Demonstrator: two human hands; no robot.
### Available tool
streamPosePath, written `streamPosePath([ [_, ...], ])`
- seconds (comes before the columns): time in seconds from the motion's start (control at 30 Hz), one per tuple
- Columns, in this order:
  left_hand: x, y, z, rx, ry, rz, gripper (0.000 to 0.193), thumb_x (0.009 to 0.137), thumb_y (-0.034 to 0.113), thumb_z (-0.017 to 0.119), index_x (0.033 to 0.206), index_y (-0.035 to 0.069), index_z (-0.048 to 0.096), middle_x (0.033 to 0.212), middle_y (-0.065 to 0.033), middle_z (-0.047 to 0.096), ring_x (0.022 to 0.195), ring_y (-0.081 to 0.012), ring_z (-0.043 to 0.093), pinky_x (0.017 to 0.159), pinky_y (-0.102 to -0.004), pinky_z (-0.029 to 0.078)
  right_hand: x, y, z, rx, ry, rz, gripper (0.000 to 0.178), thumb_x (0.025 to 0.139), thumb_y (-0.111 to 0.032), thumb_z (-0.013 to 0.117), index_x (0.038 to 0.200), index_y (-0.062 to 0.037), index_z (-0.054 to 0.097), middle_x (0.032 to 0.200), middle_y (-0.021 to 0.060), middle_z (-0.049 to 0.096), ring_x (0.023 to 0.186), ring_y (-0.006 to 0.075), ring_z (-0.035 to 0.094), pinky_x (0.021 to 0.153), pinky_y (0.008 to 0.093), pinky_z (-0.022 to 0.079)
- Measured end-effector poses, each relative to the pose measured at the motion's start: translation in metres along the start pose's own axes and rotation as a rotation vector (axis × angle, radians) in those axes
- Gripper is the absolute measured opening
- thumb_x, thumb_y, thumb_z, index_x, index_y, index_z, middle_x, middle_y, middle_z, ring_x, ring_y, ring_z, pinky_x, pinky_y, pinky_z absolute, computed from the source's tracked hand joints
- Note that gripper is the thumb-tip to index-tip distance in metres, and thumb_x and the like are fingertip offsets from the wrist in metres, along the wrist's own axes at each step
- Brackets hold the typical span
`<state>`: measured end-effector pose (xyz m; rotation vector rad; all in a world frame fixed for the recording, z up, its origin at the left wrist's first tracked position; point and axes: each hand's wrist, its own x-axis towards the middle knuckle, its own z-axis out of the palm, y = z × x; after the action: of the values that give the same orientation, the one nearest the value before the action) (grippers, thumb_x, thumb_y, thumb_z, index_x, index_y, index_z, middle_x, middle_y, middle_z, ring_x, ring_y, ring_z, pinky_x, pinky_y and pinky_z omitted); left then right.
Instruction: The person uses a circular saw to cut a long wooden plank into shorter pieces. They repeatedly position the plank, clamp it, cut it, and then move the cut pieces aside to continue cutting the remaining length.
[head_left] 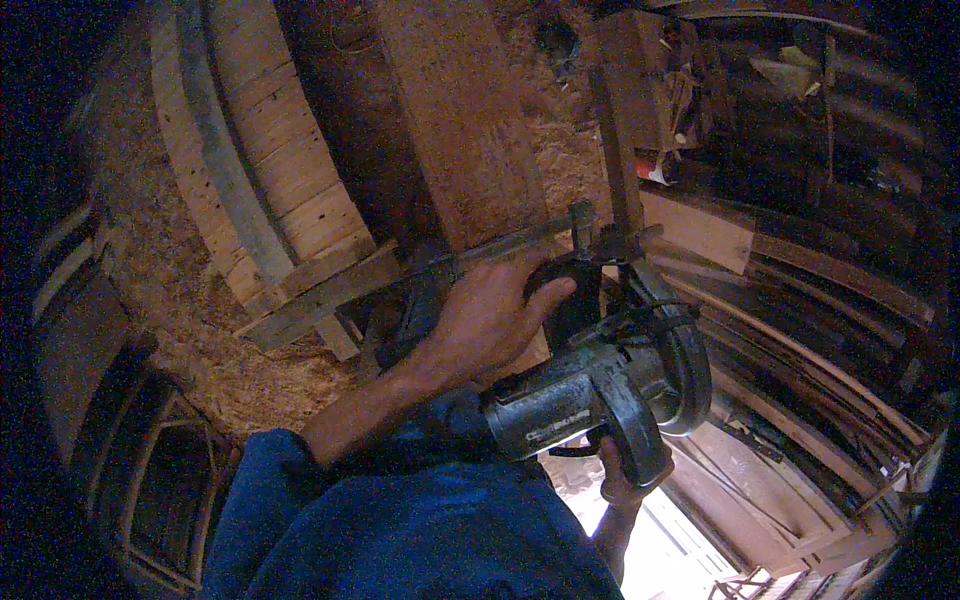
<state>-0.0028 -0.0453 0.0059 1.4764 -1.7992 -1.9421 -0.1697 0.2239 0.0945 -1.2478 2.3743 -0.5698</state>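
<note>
A dark, worn circular saw (545, 405) is held in front of my body, its barrel-shaped motor housing toward me and its round guard to the right. My right hand (635, 468) is wrapped round its rear handle from below. At the saw's far left side lies my left hand (490, 315), thumb stretched out and the other fingers curled over a dark plate-like part; their tips are partly hidden. Just beyond that hand, a wide wooden plank (450, 110) runs away from me. A narrow wooden bar (510, 243) crosses its near end.
On the left stands a slatted wooden piece (290, 180) with a grey strip along it. Sawdust (290, 390) covers the floor there. Stacked boards (810, 350) line the right side. Chair-like wooden frames (165, 480) are at the lower left. Bright light enters at the lower right.
</note>
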Motion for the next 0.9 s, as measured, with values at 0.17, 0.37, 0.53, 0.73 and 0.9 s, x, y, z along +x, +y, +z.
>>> streamPosePath([
  [0.17, 0.009, 0.005, -0.001, -0.029, 0.059, 0.098, 0.043, 0.094, 0.037, 0.055, 0.126, 0.007, 0.059, 0.105, -0.0245, 0.066, 0.096, -0.0436, 0.063, 0.085, -0.0509, 0.049, 0.014, -0.005, -0.007, 0.081, -0.106, 0.153, 0.070, 0.072, -0.018, 0.085, 0.118, 0.0011, 0.037, 0.108, 0.0156, 0.058, 0.094, 0.0228, 0.060, 0.082, 0.0367, 0.050],
  [0.37, 0.015, 0.017, -0.010, 0.023, 0.066, 0.054, 0.042, 0.094, 0.038, 0.056, 0.119, 0.005, 0.063, 0.098, -0.0247, 0.067, 0.092, -0.0440, 0.063, 0.082, -0.0507, 0.050, 0.030, -0.012, -0.006, 0.036, -0.087, 0.045, 0.071, 0.073, -0.016, 0.084, 0.122, 0.0021, 0.037, 0.110, 0.0171, 0.060, 0.096, 0.0228, 0.060, 0.085, 0.0384, 0.050],
  [0.53, 0.028, 0.016, -0.026, 0.143, 0.026, -0.033, 0.041, 0.093, 0.040, 0.057, 0.110, 0.004, 0.067, 0.092, -0.0252, 0.067, 0.089, -0.0440, 0.064, 0.079, -0.0514, 0.051, 0.037, -0.011, 0.011, 0.068, -0.022, 0.011, 0.066, 0.072, -0.013, 0.084, 0.120, 0.0023, 0.040, 0.110, 0.0159, 0.062, 0.092, 0.0211, 0.062, 0.081, 0.0360, 0.052],
  [0.73, 0.032, 0.003, -0.046, 0.159, 0.048, -0.027, 0.043, 0.092, 0.043, 0.057, 0.105, 0.003, 0.070, 0.094, -0.0259, 0.067, 0.089, -0.0443, 0.065, 0.081, -0.0509, 0.051, 0.055, -0.030, 0.038, 0.206, 0.065, -0.065, 0.062, 0.076, -0.008, 0.081, 0.122, 0.0014, 0.041, 0.112, 0.0161, 0.063, 0.092, 0.0216, 0.065, 0.079, 0.0344, 0.054],
  [0.9, 0.027, 0.029, -0.062, 0.102, 0.151, 0.064, 0.045, 0.093, 0.043, 0.057, 0.108, 0.002, 0.069, 0.096, -0.0244, 0.069, 0.091, -0.0415, 0.066, 0.083, -0.0473, 0.051, 0.085, -0.079, 0.024, 0.417, 0.088, 0.081, 0.042, 0.077, -0.005, 0.080, 0.111, -0.0001, 0.057, 0.102, 0.0141, 0.068, 0.092, 0.0211, 0.067, 0.080, 0.0348, 0.054],
])
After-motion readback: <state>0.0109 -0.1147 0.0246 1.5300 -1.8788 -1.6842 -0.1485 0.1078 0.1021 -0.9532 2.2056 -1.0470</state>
